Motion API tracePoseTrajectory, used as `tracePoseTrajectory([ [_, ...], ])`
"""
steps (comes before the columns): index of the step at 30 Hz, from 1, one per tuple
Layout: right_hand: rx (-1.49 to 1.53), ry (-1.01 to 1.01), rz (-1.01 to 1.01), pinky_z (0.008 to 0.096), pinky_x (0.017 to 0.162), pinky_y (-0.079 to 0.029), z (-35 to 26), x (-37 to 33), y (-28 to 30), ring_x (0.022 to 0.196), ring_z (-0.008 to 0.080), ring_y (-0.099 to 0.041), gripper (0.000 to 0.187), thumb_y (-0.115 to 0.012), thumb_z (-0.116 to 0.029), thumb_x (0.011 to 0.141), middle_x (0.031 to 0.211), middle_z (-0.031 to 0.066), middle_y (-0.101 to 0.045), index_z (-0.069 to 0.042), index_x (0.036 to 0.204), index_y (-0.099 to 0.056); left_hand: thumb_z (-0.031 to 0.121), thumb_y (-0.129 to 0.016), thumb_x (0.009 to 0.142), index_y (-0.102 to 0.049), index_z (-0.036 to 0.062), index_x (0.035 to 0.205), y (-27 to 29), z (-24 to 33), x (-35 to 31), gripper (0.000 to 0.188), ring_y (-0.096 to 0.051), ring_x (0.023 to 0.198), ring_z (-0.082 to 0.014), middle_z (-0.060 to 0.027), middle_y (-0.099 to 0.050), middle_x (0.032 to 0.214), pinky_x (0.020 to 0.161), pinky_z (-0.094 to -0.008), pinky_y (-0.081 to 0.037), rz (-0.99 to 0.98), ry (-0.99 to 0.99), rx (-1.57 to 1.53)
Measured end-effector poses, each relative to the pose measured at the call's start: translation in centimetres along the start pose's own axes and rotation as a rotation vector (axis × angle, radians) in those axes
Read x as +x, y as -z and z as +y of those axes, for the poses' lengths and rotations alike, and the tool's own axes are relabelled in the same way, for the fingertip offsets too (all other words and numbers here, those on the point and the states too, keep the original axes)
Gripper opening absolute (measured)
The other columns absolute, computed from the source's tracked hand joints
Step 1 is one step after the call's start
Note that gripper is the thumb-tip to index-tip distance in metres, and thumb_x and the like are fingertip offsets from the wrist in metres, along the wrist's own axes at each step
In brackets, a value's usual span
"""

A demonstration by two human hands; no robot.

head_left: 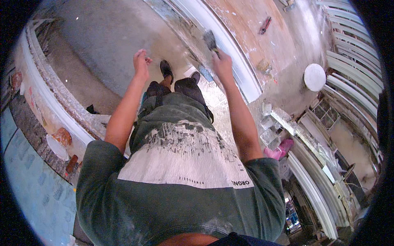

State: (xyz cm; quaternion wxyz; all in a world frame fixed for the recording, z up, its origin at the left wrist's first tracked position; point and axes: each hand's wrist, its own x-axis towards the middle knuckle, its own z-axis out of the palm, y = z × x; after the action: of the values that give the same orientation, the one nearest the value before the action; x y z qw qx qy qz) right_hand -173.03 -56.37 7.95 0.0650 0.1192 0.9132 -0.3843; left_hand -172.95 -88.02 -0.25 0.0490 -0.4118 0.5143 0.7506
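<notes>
My right hand [223, 62] is closed around the handle of a brush [210, 40] with a dark, wide head. The brush is over the near edge of a long white moulding [232, 48] that runs along a worktable; whether its bristles touch the moulding I cannot tell. Off to the left, my left hand [141, 62] hangs in the air above the floor. Its fingers are loosely bent and somewhat apart, with nothing visible in them.
A red-handled tool [265, 25] lies on the brownish tabletop [242, 16]. Further right are a round white lid or bucket top [314, 77] and stacked white strips [355, 49]. A pink bag [280, 149] sits by my right elbow. Another long white moulding [49, 98] curves along the left.
</notes>
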Motion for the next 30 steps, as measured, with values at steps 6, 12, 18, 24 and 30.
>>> tracePoseTrajectory([
  [6, 0.014, -0.026, 0.031, 0.0392, 0.071, -0.05, -1.3, 1.0, -1.7, 0.074, 0.0321, -0.067, 0.039, -0.059, -0.028, 0.086, 0.08, 0.0241, -0.066, 0.0, 0.113, -0.063, 0.019, -0.059, 0.088, -0.051, 0.0082, 0.113, 0.5, 0.9, -0.3, 0.028, -0.051, 0.071, -0.0148, -0.0032, -0.051, 0.096, 0.066, -0.0331, -0.048, -0.048, 0.035, -0.039],
  [12, 0.03, -0.002, 0.033, 0.0373, 0.063, -0.049, -1.4, 1.7, -2.3, 0.06, 0.0252, -0.063, 0.035, -0.058, -0.025, 0.086, 0.07, 0.0212, -0.064, 0.0, 0.11, -0.064, 0.016, -0.059, 0.088, -0.055, 0.0104, 0.111, 2.6, 0.6, 0.2, 0.025, -0.052, 0.074, -0.0182, -0.0042, -0.053, 0.095, 0.066, -0.0357, -0.048, -0.036, 0.012, -0.091],
  [18, -0.039, -0.024, 0.0, 0.0412, 0.071, -0.05, -0.7, 0.6, -1.6, 0.075, 0.0345, -0.066, 0.038, -0.059, -0.028, 0.085, 0.08, 0.0239, -0.066, 0.0, 0.111, -0.064, 0.015, -0.059, 0.086, -0.052, 0.0085, 0.114, 2.5, 2.5, -0.8, 0.029, -0.051, 0.071, -0.0137, -0.0028, -0.051, 0.093, 0.066, -0.0308, -0.048, -0.073, 0.041, -0.052],
  [24, -0.24, 0.106, -0.05, 0.0451, 0.074, -0.051, -6.0, -1.2, 0.1, 0.085, 0.0366, -0.065, 0.04, -0.055, -0.028, 0.087, 0.087, 0.024, -0.066, -0.009, 0.121, -0.06, 0.018, -0.06, 0.087, -0.053, 0.0109, 0.114, 1.3, 2.7, -0.8, 0.029, -0.053, 0.073, -0.0135, -0.0003, -0.055, 0.088, 0.067, -0.0323, -0.048, -0.228, 0.02, 0.03],
  [30, -0.575, 0.291, -0.154, 0.0462, 0.065, -0.052, -8.6, 3.0, -4.8, 0.077, 0.0342, -0.066, 0.028, -0.051, -0.016, 0.087, 0.089, 0.0196, -0.064, -0.01, 0.113, -0.061, 0.017, -0.058, 0.087, -0.054, 0.0086, 0.114, -2.9, 3.1, -3.4, 0.029, -0.05, 0.071, -0.0112, -0.0009, -0.052, 0.09, 0.07, -0.03, -0.048, -0.305, 0.11, 0.103],
])
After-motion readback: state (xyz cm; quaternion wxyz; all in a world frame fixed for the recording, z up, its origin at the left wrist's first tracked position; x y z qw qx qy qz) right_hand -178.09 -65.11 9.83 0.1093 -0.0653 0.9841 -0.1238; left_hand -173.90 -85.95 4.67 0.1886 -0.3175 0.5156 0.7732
